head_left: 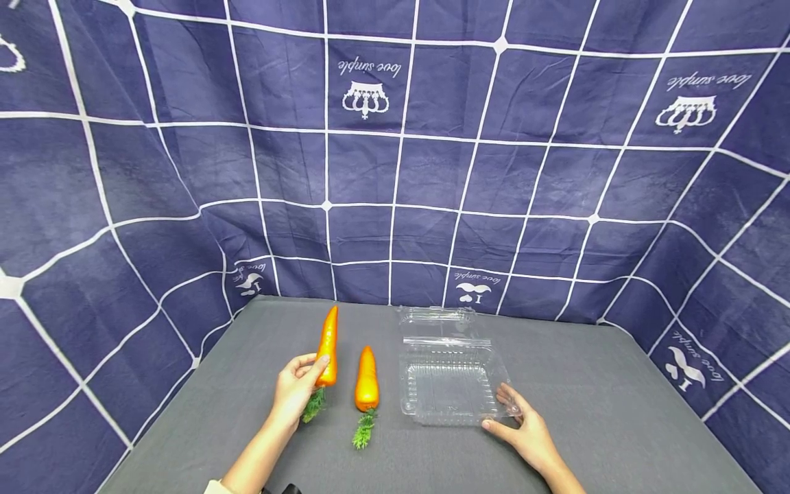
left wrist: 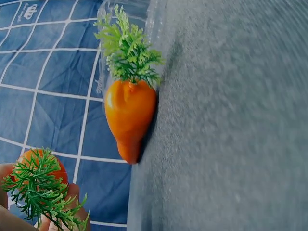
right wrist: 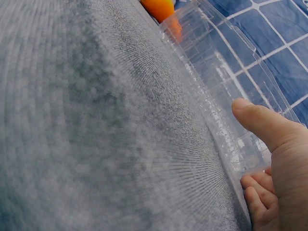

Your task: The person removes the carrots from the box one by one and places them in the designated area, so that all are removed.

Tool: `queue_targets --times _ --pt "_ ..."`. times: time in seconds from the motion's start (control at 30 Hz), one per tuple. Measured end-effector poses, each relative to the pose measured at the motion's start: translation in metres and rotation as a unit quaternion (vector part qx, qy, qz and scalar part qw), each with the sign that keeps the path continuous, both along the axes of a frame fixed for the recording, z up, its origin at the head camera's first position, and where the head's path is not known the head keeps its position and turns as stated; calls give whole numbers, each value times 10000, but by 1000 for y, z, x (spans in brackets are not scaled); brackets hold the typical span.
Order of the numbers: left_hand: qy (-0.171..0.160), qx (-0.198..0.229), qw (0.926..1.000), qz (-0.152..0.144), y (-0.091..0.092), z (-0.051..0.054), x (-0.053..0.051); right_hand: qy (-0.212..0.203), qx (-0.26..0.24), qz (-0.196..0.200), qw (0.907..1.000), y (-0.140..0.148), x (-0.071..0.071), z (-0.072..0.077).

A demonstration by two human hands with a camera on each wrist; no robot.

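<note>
My left hand [head_left: 295, 390] grips an orange carrot [head_left: 329, 346] with a leafy green top [left wrist: 41, 187]. Its tip points away from me, and thumb and fingers close around its thick end. Just right of that hand, a second carrot [head_left: 367, 381] lies on the table, its green top [head_left: 364, 429] toward me; the left wrist view shows this carrot [left wrist: 130, 115] from its leafy end. A clear plastic container [head_left: 453, 387] stands with its hinged lid [head_left: 435, 315] folded back. Around its near right corner, my right hand [head_left: 524, 431] holds it, thumb in front and fingers along the side.
Grey cloth covers the table [head_left: 592, 391]. A dark blue curtain [head_left: 457, 171] with white grid lines rises behind it and along both sides. The lying carrot sits between the left hand and the container.
</note>
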State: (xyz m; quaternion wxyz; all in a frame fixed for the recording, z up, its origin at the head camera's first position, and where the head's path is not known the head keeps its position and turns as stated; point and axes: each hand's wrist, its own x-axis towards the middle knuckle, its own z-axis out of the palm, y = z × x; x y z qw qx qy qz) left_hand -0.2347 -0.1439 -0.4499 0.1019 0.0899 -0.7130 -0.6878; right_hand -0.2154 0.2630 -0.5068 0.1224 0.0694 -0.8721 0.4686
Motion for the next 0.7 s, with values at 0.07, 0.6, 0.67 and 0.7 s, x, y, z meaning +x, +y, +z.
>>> queue_targets --times 0.07,0.6,0.67,0.7 --pt "-1 -16 10000 11 -3 0 1 -5 -3 0 10000 0 0 0" --pt "-78 -249 9995 195 -27 -8 1 18 -8 7 10000 0 1 1" --pt "-82 -236 9994 219 -29 -9 1 27 -20 16 10000 0 1 0" --pt "-83 -232 9994 230 -31 -10 2 39 -39 24 10000 0 1 0"
